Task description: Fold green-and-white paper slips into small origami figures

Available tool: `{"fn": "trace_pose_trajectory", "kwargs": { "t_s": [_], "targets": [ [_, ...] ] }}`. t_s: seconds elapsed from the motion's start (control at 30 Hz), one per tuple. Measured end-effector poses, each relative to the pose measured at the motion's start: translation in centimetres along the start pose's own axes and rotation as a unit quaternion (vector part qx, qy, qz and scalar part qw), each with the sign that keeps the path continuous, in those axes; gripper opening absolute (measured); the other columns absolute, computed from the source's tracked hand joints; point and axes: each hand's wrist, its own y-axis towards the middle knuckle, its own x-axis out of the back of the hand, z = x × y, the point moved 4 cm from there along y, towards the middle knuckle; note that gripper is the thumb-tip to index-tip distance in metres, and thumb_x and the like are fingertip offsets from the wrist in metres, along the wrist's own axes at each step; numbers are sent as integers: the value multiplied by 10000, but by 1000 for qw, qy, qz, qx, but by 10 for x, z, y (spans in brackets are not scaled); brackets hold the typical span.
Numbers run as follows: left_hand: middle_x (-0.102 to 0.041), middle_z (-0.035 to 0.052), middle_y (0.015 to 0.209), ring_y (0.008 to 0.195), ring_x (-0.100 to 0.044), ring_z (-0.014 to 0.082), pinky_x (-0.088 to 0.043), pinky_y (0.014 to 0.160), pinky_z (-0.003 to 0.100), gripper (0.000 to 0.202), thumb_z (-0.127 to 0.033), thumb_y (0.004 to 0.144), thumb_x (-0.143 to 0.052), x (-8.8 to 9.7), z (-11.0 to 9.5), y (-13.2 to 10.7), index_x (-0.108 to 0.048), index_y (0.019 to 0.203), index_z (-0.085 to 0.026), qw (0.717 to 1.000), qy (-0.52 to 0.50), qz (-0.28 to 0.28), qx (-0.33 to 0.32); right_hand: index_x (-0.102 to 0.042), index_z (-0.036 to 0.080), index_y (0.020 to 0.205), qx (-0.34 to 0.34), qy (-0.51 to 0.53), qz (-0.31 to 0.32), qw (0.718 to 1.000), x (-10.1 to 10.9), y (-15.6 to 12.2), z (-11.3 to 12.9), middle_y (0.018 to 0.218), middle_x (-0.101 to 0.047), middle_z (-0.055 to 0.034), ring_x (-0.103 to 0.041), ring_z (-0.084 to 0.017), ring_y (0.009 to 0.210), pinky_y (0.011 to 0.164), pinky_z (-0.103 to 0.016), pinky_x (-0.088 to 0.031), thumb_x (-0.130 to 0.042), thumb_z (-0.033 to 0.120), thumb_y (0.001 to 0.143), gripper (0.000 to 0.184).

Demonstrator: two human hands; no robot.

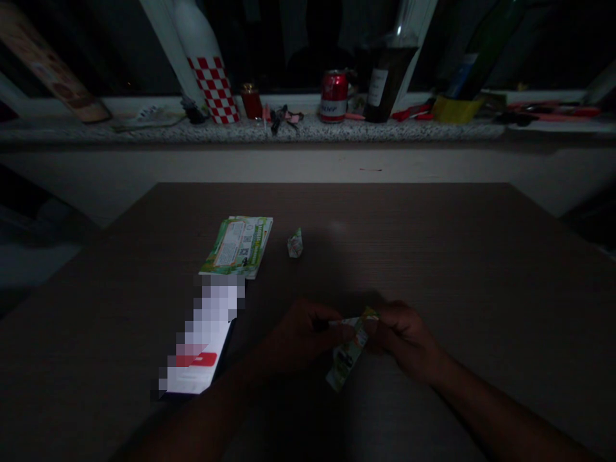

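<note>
Between both hands, above the near part of the table, is a folded piece of printed paper, green and white, tapering to a narrow strip. My left hand pinches its upper left edge between thumb and fingers. My right hand grips the upper right corner, its thumb pressed on the paper. Farther off stands a small folded paper shape with similar colours. Left of it lies a stack of green printed sheets. Parts of my fingers are lost in shadow.
A lit phone lies on the table left of my left forearm, its screen partly blurred. On the granite sill behind stand a checkered bottle, a red can, a dark bottle and a yellow holder.
</note>
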Motion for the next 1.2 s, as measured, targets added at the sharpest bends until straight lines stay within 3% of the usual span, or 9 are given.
{"fn": "trace_pose_trajectory", "kwargs": {
  "t_s": [0.27,0.43,0.6,0.87,1.03,1.2],
  "targets": [
    [-541,-20,599,536,-450,88,-329,512,198,343,-452,805,-632,-1,16,3,-672,750,-115,998,-31,-47,-6,-496,174,601,-29,5,3,1000,-1,2,2,542,-406,39,-364,-85,489,454,-212,-299,-439,376,947,405],
    [-527,-28,565,521,-445,85,-319,488,192,314,-419,783,-655,4,6,0,-662,690,-119,996,1,-84,-4,-580,157,612,-35,-2,-46,998,5,4,3,532,-505,16,-444,-96,493,471,-226,-342,-522,389,909,382],
    [-528,-29,564,523,-446,83,-319,489,189,296,-399,779,-660,4,-2,-2,-651,658,-129,997,-6,-70,-24,-639,156,618,-35,40,-64,997,8,3,5,512,-559,3,-497,-105,486,476,-232,-390,-547,361,899,360],
    [-518,-23,566,524,-427,82,-302,477,192,305,-412,755,-678,8,3,-2,-668,674,-118,998,9,-67,-16,-731,167,817,-23,52,-91,994,9,3,5,631,-678,-20,-589,-110,551,506,-212,-470,-668,234,820,93],
    [-532,-31,543,498,-439,71,-306,452,179,288,-384,653,-765,8,12,3,-651,623,-121,991,-108,-76,23,-750,179,884,20,4,-75,997,9,4,13,691,-721,-33,-636,-122,589,535,-218,-509,-645,176,837,115],
    [-572,-25,533,435,-477,72,-346,414,186,276,-333,573,-813,4,20,3,-644,638,-125,957,-263,-66,102,-739,201,986,135,-130,-80,979,8,3,24,803,-750,-58,-690,-161,669,589,-257,-559,-649,121,828,199]
  ]
}}
